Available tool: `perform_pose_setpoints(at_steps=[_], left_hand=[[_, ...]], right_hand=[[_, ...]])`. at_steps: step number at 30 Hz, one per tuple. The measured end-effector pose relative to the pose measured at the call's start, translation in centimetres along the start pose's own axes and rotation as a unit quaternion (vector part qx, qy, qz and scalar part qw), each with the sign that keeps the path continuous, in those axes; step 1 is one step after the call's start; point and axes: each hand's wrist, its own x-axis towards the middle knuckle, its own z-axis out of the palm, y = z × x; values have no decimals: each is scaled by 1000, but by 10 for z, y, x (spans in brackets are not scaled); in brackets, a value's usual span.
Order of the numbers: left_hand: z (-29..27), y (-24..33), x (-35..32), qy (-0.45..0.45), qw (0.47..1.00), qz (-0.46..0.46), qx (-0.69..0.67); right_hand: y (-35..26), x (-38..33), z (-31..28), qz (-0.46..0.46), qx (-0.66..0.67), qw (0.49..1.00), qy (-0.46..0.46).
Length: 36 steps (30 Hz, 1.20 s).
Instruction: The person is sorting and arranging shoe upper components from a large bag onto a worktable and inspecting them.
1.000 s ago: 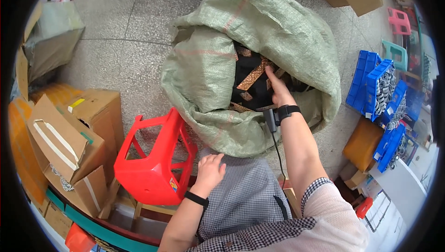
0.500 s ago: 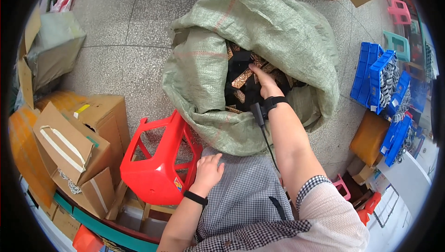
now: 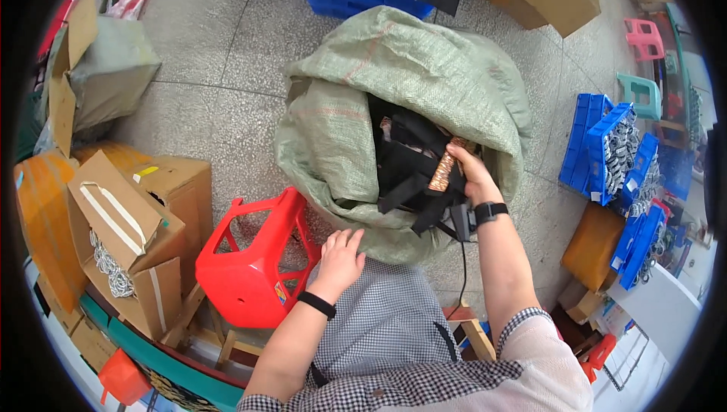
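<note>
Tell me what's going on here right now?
A seated person is reaching into a big green woven sack on the floor. The right hand grips a patterned copper-coloured strap with black straps at the sack's mouth. The left hand rests flat on the person's checked lap, touching the sack's lower edge. A red plastic stool lies tipped over to the left, and blue bins of metal parts stand on the right.
</note>
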Motion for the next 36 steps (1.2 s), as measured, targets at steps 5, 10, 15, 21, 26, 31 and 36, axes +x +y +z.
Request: perform_pose_setpoints(at_steps=[5, 10, 15, 21, 26, 31, 36], left_hand=[[-1, 27, 5, 34, 999, 6, -18], [1, 52, 13, -10, 851, -121, -512], [-37, 110, -22, -34, 524, -10, -851], [-43, 124, -94, -8, 466, -59, -883], [-24, 117, -147, 66, 407, -35, -911], [-37, 133, -179, 196, 568, 42, -798], [-31, 130, -212, 227, 463, 121, -848]], right_hand=[[-31, -49, -33, 8, 55, 995, -81], [-45, -116, -14, -21, 27, 988, -148], [-37, -173, 1, 5, -34, 978, -206], [-21, -239, 27, 8, -70, 953, -294], [-14, -294, 59, -40, -171, 931, -319], [-14, -337, 93, -118, -210, 908, -343], [2, -394, 128, -159, -271, 867, -386]])
